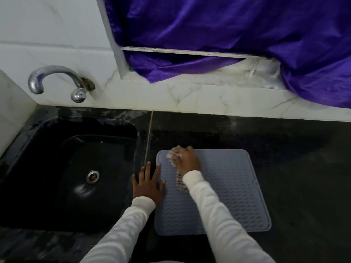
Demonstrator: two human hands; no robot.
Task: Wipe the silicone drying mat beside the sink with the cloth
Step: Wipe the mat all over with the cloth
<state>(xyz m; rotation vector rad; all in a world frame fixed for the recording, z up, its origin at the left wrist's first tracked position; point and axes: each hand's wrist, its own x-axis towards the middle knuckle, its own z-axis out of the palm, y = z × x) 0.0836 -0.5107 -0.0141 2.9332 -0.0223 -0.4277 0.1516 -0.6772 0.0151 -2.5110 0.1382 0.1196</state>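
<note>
A grey silicone drying mat (228, 188) with a wavy ribbed surface lies on the black counter, right of the sink. My right hand (187, 160) grips a bunched light checked cloth (173, 155) at the mat's far left corner; a strip of the cloth trails back under the wrist. My left hand (149, 184) lies flat with fingers spread on the mat's left edge and the counter beside it. Both arms wear white sleeves.
A black sink (62, 173) with a steel drain sits to the left. A chrome tap (57, 80) juts from the white tiled wall above it. Purple fabric (228, 31) hangs over a ledge behind the wet black counter (303, 168).
</note>
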